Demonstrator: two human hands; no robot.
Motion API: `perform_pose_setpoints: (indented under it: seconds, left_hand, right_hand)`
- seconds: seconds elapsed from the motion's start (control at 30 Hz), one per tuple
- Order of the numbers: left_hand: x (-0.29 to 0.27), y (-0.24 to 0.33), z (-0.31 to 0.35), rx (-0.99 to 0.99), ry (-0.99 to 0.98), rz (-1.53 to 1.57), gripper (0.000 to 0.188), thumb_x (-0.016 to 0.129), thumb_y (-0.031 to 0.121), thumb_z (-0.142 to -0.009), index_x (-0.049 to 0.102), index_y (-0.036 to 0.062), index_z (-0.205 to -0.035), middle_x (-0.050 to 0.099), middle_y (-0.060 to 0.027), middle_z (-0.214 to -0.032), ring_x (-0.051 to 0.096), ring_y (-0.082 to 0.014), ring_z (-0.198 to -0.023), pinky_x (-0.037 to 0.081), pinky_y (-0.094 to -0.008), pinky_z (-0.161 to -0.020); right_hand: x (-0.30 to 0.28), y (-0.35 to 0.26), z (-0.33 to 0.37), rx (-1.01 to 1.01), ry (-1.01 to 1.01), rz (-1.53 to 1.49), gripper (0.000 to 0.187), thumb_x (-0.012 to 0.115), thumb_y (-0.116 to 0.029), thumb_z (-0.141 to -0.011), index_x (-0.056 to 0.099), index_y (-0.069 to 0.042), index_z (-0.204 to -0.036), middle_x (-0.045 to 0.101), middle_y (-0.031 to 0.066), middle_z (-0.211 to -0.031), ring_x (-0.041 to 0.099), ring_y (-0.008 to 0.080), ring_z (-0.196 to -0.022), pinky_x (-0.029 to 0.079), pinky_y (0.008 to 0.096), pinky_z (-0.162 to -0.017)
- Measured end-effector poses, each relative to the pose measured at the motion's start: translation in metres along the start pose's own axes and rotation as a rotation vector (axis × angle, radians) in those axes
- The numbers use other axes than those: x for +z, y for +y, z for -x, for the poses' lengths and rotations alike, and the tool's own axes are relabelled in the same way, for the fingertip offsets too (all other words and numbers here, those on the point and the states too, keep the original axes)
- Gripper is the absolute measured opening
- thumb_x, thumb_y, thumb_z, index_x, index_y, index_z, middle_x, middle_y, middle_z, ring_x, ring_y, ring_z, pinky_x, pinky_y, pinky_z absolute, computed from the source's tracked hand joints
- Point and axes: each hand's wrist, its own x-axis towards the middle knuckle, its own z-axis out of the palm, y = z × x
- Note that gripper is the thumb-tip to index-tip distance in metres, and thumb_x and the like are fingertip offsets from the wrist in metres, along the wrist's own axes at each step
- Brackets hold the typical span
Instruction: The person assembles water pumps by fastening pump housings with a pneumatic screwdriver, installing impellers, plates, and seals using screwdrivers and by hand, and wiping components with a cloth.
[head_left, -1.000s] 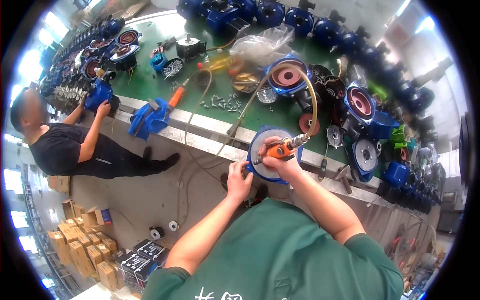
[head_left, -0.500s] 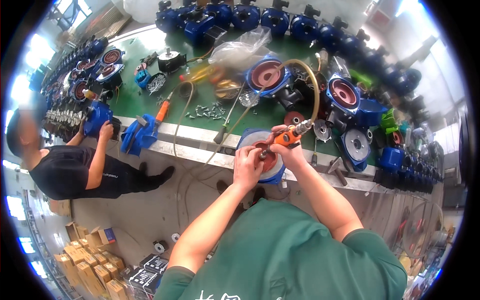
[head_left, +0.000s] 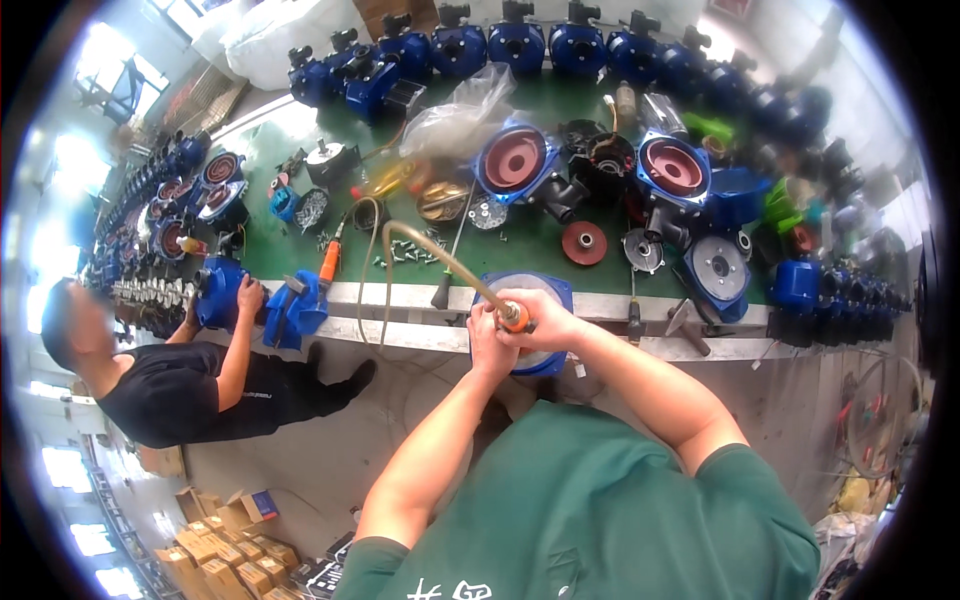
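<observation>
My right hand (head_left: pixel 545 320) is wrapped round an orange air screwdriver (head_left: pixel 514 317), which stands upright with its hose end toward me. Close against it is my left hand (head_left: pixel 488 345), its fingers curled beside the tool's lower part; what they pinch is hidden. Under both hands lies a blue pump housing (head_left: pixel 558 287) with a round grey face, at the bench's front edge. The hands cover its middle and the screwdriver's tip. A tan air hose (head_left: pixel 440 252) arches from the tool toward the left.
On the green bench (head_left: pixel 400 278) are loose screws (head_left: pixel 415 248), a red impeller (head_left: pixel 584 243), a long screwdriver (head_left: pixel 441 292) and a hammer (head_left: pixel 688 330). Blue pumps (head_left: pixel 517 45) line the back. At left, a co-worker (head_left: pixel 190 385) holds a blue motor unit (head_left: pixel 221 292).
The air screwdriver has swung from slanting sideways to upright over the housing, with my right hand now closer to my left. Its hose now bends left instead of looping up right.
</observation>
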Motion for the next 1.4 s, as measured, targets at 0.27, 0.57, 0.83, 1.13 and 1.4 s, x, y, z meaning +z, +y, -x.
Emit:
perform_pose_setpoints:
  seconds: [0.27, 0.57, 0.83, 1.13, 1.4]
  left_hand:
    - [-0.031, 0.028, -0.001, -0.212, 0.229, 0.696, 0.037, 0.052, -0.002, -0.087, 0.052, -0.0006, -0.124, 0.06, -0.0124, -0.119, 0.06, -0.0233, -0.11, 0.047, -0.0372, -0.098]
    - [-0.067, 0.106, -0.023, 0.075, 0.118, 0.409, 0.054, 0.066, 0.0, -0.085, 0.044, -0.001, -0.134, 0.056, -0.0172, -0.126, 0.057, -0.0253, -0.116, 0.045, -0.037, -0.101]
    - [-0.095, 0.089, -0.011, 0.147, -0.074, 0.546, 0.063, 0.065, -0.003, -0.082, 0.038, -0.0012, -0.14, 0.049, -0.0199, -0.138, 0.047, -0.0306, -0.131, 0.038, -0.0416, -0.11]
    - [-0.051, 0.011, 0.01, 0.13, -0.198, -0.009, 0.088, 0.084, 0.018, -0.068, 0.039, -0.0018, -0.141, 0.046, -0.0267, -0.138, 0.043, -0.0433, -0.132, 0.038, -0.0505, -0.11]
    - [-0.012, -0.006, 0.023, -0.01, -0.119, -0.041, 0.095, 0.089, 0.026, -0.065, 0.041, 0.0059, -0.144, 0.049, -0.016, -0.142, 0.042, -0.0351, -0.137, 0.035, -0.049, -0.112]
  right_hand:
    - [0.016, 0.012, 0.004, -0.001, 0.259, -0.132, 0.036, 0.071, -0.007, -0.078, 0.06, -0.002, -0.112, 0.064, 0.0061, -0.087, 0.061, 0.0131, -0.082, 0.051, 0.0308, -0.076]
    - [0.022, 0.011, 0.005, -0.046, 0.298, -0.142, 0.037, 0.076, -0.016, -0.072, 0.065, -0.005, -0.106, 0.07, 0.0122, -0.098, 0.069, 0.0228, -0.092, 0.053, 0.035, -0.084]
    - [0.01, 0.008, 0.005, -0.053, 0.16, -0.085, 0.032, 0.071, -0.008, -0.072, 0.064, -0.003, -0.102, 0.069, 0.0139, -0.092, 0.067, 0.0233, -0.083, 0.053, 0.0355, -0.078]
    - [0.013, 0.012, -0.001, -0.048, 0.205, -0.058, 0.027, 0.069, -0.006, -0.067, 0.06, -0.001, -0.092, 0.061, 0.0149, -0.078, 0.058, 0.0271, -0.069, 0.05, 0.0357, -0.069]
    - [0.011, 0.021, -0.002, -0.07, 0.222, -0.072, 0.025, 0.073, -0.008, -0.069, 0.062, -0.001, -0.09, 0.063, 0.0105, -0.08, 0.061, 0.0216, -0.072, 0.051, 0.034, -0.072]
